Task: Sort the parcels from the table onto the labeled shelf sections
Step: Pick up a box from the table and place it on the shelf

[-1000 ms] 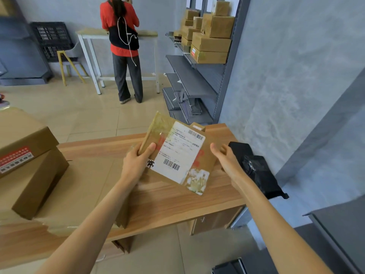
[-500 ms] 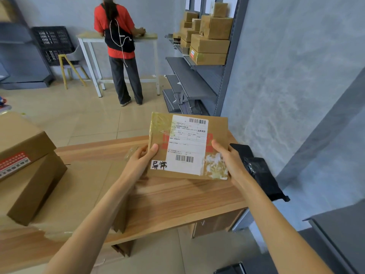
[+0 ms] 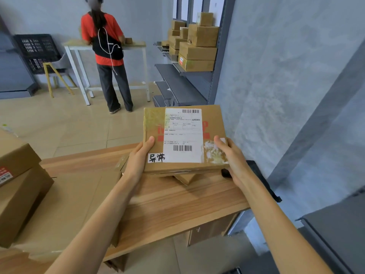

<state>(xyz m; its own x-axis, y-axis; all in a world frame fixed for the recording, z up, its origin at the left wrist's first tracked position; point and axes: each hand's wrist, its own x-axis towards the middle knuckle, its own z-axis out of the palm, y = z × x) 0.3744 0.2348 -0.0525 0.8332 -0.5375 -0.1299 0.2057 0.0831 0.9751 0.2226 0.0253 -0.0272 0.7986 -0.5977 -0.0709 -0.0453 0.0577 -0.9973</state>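
A flat cardboard parcel [image 3: 183,138] is held level above the far edge of the wooden tabletop [image 3: 169,206], its white shipping label [image 3: 182,133] facing up with a barcode at top and bottom and a small handwritten sticker [image 3: 156,158] at the near left corner. The left hand [image 3: 138,161] grips the parcel's left near corner, thumb on top and fingers beneath; the right hand [image 3: 230,157] grips the right near corner the same way, thumb lying over a scuffed whitish patch of tape.

Just under the parcel another small brown parcel [image 3: 184,177] rests on the tabletop, mostly hidden. On the left of the tabletop stand large cardboard boxes [image 3: 21,186], one bearing a red-and-white sticker, with a flat sheet of cardboard [image 3: 69,204] beside them. A black object [image 3: 260,178] lies at the tabletop's right end (too dark to name).

The room has grey walls and a beige tiled floor [image 3: 79,123]. Against the right wall a grey metal shelf unit [image 3: 177,86] carries stacked cardboard boxes [image 3: 197,48] on an upper level. Further back a person in a red top [image 3: 106,56] stands facing a white-legged table [image 3: 83,48], with a black crate [image 3: 37,50] and a yellow-legged chair [image 3: 57,70] to the left.
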